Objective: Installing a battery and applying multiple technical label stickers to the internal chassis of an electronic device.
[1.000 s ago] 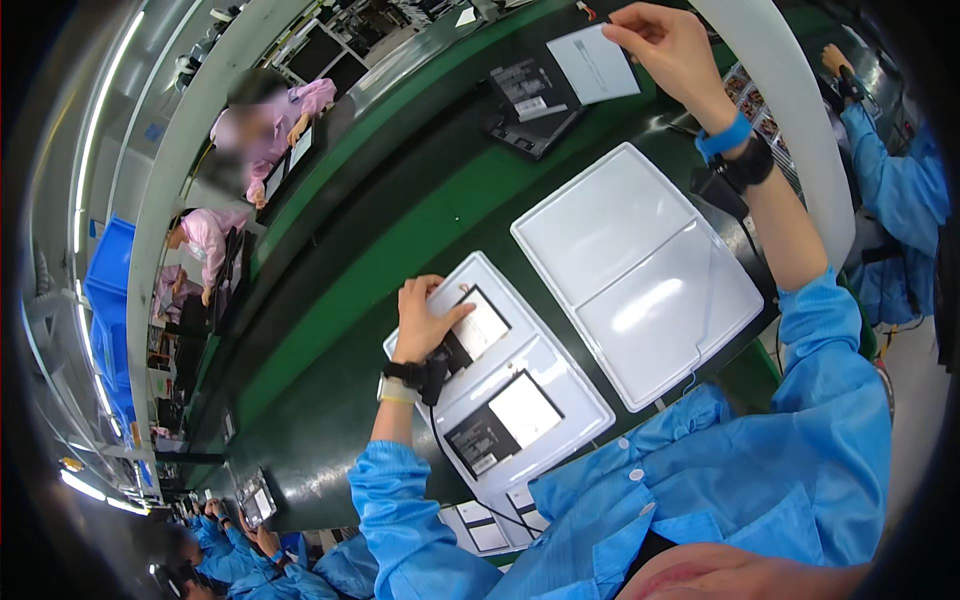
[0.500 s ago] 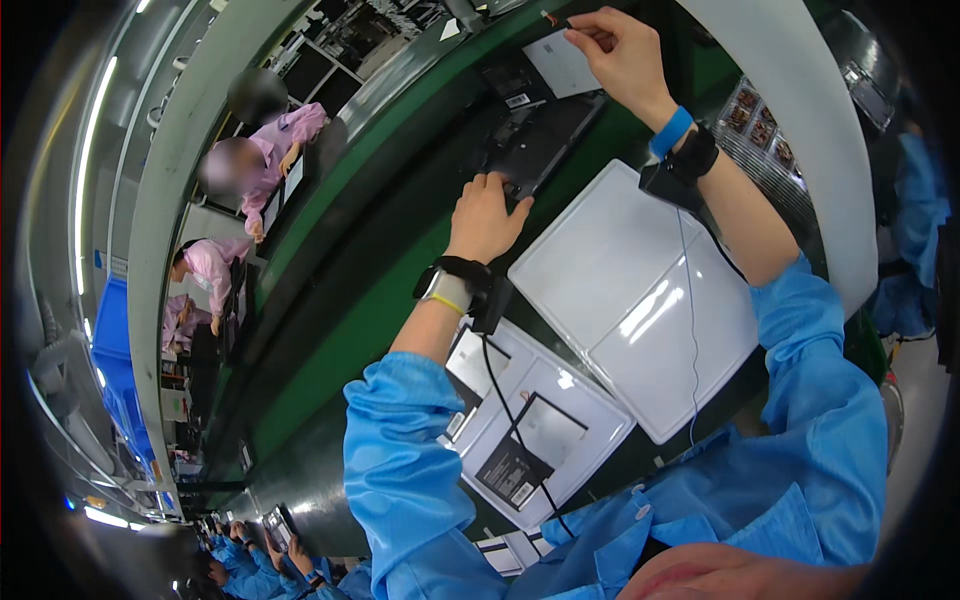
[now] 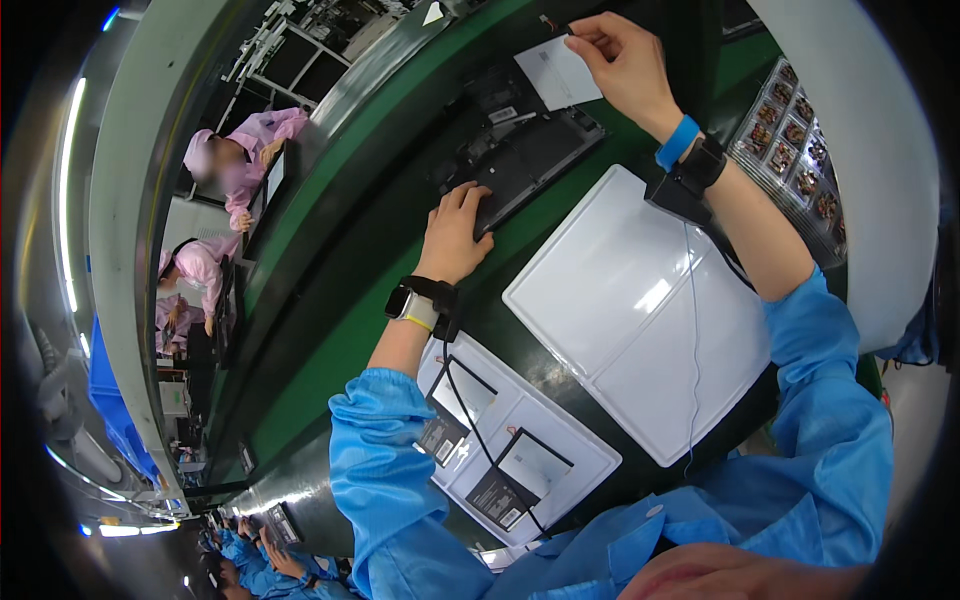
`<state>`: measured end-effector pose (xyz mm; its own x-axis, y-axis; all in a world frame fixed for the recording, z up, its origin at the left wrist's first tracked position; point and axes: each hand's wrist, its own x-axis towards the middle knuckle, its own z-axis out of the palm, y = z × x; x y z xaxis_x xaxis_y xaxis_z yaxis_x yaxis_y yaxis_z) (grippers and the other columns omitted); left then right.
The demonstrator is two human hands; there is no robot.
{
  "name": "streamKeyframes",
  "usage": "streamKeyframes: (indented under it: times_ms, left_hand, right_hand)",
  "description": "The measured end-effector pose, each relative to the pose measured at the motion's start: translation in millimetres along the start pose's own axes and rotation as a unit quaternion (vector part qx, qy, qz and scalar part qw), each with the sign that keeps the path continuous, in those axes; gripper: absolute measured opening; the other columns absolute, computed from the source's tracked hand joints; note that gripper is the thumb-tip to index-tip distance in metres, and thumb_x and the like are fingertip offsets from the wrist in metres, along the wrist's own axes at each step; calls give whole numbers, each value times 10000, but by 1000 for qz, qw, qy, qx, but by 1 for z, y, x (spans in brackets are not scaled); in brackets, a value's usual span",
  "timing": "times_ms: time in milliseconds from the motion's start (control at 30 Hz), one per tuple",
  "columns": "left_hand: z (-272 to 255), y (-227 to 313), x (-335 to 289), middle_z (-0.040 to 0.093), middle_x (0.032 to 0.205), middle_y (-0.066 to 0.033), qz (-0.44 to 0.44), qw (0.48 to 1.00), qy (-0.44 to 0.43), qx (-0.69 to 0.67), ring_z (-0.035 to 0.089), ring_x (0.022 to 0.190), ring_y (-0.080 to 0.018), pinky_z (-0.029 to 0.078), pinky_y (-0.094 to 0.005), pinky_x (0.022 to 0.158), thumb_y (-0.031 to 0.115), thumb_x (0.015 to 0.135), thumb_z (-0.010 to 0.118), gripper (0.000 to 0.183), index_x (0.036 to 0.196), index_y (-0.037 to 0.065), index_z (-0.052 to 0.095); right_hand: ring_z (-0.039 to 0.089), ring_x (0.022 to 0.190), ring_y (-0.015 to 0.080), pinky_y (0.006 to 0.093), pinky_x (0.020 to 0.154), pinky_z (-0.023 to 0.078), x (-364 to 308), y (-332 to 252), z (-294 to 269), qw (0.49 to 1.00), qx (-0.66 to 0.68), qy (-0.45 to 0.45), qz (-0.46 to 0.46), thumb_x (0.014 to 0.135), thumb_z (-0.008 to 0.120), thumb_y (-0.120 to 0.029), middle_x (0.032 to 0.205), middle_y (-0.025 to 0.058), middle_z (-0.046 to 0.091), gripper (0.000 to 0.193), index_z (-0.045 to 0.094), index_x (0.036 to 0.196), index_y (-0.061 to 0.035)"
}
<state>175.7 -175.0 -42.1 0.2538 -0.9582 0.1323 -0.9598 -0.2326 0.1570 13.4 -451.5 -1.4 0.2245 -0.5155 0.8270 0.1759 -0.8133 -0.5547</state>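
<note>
A dark laptop base lies with its inside up on the green bench, a little beyond my hands. My left hand rests at its near left edge, fingers stretched out and thumb apart, gripping nothing. At the far side, my right hand pinches the upper corner of a flat battery pack between thumb and fingers. Its white face shows, and its black labelled part lies over the laptop's far side. A short coloured lead sticks out by the pinched corner. Both my wrists wear dark strapped devices with cables.
A white tray with two similar battery packs sits nearer me. Beside it lies a bare white tray. A clear compartment tray of small parts stands at right. People in pink work across the line; others in blue sit lower left.
My left hand has slid left along the laptop's edge, uncovering more of it. My right hand keeps its pinch on the battery pack. The whole view has shifted slightly.
</note>
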Motion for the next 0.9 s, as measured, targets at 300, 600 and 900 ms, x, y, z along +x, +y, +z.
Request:
streamKeyframes:
  times_ms: [300,600,900]
  left_hand:
    - [23,28,76,743,902,-143,-272,915,72,-290,719,888,-241,549,-346,817,284,803,817,338,971,-3,764]
    - [31,21,62,737,847,-75,-270,855,109,-429,651,730,-106,532,-261,692,168,840,812,250,962,-43,756]
    - [-4,20,30,716,728,-43,-196,891,152,-380,616,652,-82,481,-245,611,163,829,808,167,928,31,787]
  right_hand:
    - [688,738,108,251,704,559,-21,30,7,991,85,-26,101,890,768,-127,840,52,739,159,726,1002,-21]
    - [694,743,128,259,704,555,-32,44,8,990,43,-8,134,898,746,-125,863,77,748,178,731,1031,-8]
    - [636,750,80,235,686,516,-26,43,16,965,35,-221,135,932,718,-117,862,37,711,220,690,1106,16]
